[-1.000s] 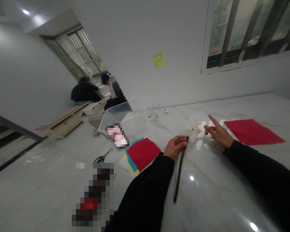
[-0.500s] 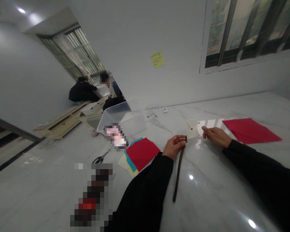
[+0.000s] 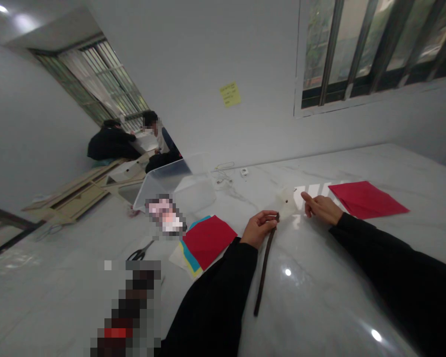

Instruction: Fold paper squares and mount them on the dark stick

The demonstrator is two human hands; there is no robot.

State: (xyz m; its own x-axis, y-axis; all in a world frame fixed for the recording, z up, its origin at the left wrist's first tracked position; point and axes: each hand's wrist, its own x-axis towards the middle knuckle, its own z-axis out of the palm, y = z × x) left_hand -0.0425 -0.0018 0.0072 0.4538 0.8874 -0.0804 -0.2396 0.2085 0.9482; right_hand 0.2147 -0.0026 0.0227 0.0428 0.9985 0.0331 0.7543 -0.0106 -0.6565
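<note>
My left hand [image 3: 259, 228] is closed round the top end of a thin dark stick [image 3: 264, 270] that slants down over the white marble table [image 3: 319, 297]. A small white paper piece [image 3: 286, 202] sits on the stick's tip, blurred by motion. My right hand [image 3: 320, 207] is just right of it, fingers curled with the forefinger stretched toward the paper; whether it touches the paper I cannot tell. Both arms wear black sleeves.
A red paper sheet [image 3: 364, 198] lies right of my right hand. A stack of red, blue and yellow sheets [image 3: 204, 238] lies to the left, with scissors [image 3: 140, 253] and a clear plastic box [image 3: 178, 186] beyond. Two people [image 3: 133, 141] sit far back left.
My right hand dropped its raised forefinger and moved left to the white paper, which turned and now blurs. The view shifted slightly; my left hand kept its hold on the stick.
</note>
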